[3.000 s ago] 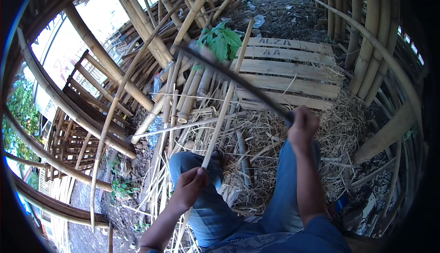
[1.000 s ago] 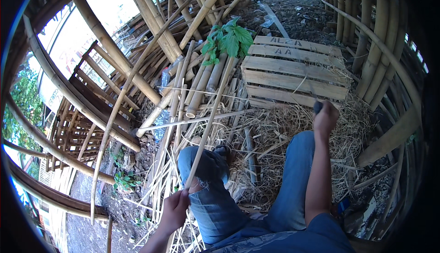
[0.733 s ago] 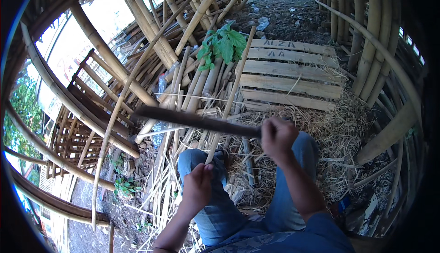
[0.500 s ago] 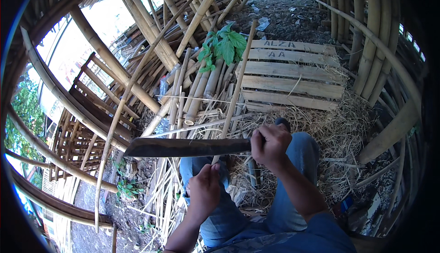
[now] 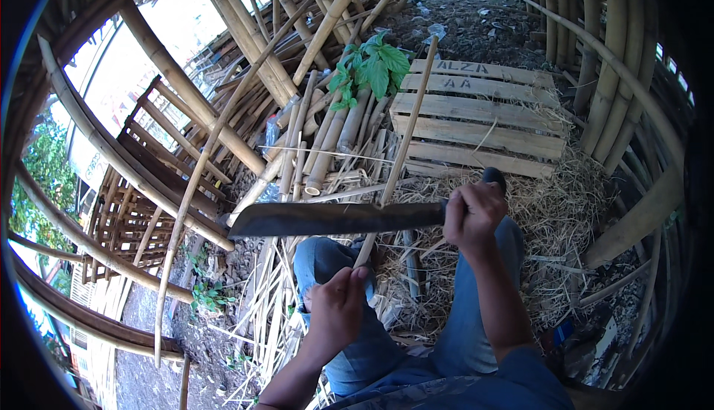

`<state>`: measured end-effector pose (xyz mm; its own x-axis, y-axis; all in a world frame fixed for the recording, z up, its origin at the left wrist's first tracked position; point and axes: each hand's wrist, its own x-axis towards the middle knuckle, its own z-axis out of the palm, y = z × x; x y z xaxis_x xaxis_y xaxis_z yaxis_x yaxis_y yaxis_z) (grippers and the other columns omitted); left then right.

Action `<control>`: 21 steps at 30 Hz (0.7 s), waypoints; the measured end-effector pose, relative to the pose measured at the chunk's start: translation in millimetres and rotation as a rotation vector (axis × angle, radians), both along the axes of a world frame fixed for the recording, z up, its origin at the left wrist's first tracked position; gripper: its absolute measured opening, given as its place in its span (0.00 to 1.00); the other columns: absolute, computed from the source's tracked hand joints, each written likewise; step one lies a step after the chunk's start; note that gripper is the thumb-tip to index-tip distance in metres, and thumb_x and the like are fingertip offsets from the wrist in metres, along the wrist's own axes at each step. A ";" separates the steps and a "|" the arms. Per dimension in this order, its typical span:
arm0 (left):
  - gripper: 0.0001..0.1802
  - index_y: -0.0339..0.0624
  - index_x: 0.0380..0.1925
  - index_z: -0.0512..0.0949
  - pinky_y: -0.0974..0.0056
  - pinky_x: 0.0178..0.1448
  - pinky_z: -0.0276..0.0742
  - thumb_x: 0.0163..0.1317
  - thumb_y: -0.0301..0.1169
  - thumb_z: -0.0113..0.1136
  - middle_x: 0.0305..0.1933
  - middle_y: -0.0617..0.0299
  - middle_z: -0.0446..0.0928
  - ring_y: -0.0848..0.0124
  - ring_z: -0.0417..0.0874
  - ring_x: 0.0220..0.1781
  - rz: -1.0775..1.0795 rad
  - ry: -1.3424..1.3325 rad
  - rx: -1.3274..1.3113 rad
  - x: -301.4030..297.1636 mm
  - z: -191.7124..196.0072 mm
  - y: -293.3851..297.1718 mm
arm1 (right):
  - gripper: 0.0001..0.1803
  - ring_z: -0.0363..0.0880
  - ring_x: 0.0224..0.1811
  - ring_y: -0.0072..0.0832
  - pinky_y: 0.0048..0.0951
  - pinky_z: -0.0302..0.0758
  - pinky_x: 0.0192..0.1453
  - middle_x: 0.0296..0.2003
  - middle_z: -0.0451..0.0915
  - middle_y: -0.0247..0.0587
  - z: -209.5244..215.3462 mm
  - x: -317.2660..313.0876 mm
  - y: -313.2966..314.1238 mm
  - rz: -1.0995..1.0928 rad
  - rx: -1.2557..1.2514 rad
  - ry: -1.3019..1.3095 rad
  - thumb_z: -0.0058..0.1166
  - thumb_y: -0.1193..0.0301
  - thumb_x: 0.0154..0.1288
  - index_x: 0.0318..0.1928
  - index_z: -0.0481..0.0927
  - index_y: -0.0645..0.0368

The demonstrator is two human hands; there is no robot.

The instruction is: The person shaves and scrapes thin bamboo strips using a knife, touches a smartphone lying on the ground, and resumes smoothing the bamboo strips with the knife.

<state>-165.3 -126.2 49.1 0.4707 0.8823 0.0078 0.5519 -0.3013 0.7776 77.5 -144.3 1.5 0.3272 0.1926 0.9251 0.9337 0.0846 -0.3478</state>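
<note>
Head view, single camera, worn on the person's head. Faces steeply downward and forward over the person's own lap; forearms enter from the lower edge. Near range: right hand (image 5: pixel 474 215) and left hand (image 5: pixel 336 307) sit in the centre. Wide fisheye, dark round rim, bamboo poles (image 5: pixel 223 124) bending toward the edges. Farther field: wooden pallet (image 5: pixel 483 116) ahead, straw ground (image 5: pixel 565 209) right. No second view shares the scene.
</note>
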 end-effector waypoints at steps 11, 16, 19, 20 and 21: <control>0.15 0.33 0.27 0.75 0.69 0.24 0.64 0.67 0.34 0.49 0.16 0.62 0.70 0.79 0.67 0.18 0.007 0.049 -0.218 -57.4 19.6 -28.5 | 0.11 0.71 0.14 0.37 0.35 0.65 0.23 0.11 0.70 0.42 -27.0 72.2 -13.6 -0.269 0.019 0.056 0.45 0.70 0.54 0.17 0.74 0.56; 0.20 0.37 0.22 0.73 0.70 0.20 0.56 0.69 0.37 0.45 0.13 0.69 0.66 0.80 0.63 0.16 0.090 0.081 -0.141 -116.3 24.5 -41.5 | 0.18 0.80 0.27 0.35 0.39 0.73 0.37 0.20 0.79 0.42 -15.2 98.5 -27.2 -0.655 -0.298 0.901 0.38 0.61 0.58 0.23 0.80 0.54; 0.21 0.36 0.18 0.71 0.71 0.20 0.54 0.68 0.37 0.45 0.11 0.70 0.64 0.83 0.60 0.16 0.244 0.166 -0.301 -134.9 22.7 -34.1 | 0.19 0.80 0.27 0.35 0.41 0.72 0.38 0.21 0.80 0.39 -32.9 109.4 -39.5 -0.764 -0.229 0.953 0.38 0.60 0.59 0.25 0.82 0.54; 0.20 0.35 0.20 0.73 0.71 0.21 0.55 0.68 0.37 0.46 0.12 0.68 0.65 0.83 0.61 0.17 0.219 0.145 -0.263 -129.9 17.5 -28.0 | 0.19 0.79 0.26 0.34 0.41 0.71 0.38 0.21 0.80 0.38 -38.1 109.3 -41.0 -0.794 -0.191 0.976 0.38 0.60 0.59 0.27 0.82 0.54; 0.19 0.33 0.22 0.74 0.71 0.21 0.56 0.68 0.36 0.47 0.13 0.67 0.66 0.82 0.62 0.17 0.183 0.130 -0.230 -119.7 13.3 -20.5 | 0.19 0.79 0.26 0.34 0.41 0.71 0.38 0.21 0.80 0.38 -40.3 109.8 -43.3 -0.798 -0.196 0.967 0.38 0.60 0.59 0.27 0.82 0.54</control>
<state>-285.0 -146.7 62.5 0.2877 0.9240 -0.2518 0.6801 -0.0120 0.7330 187.4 -187.6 -38.7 0.9388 -0.2625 0.2231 0.0602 -0.5125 -0.8565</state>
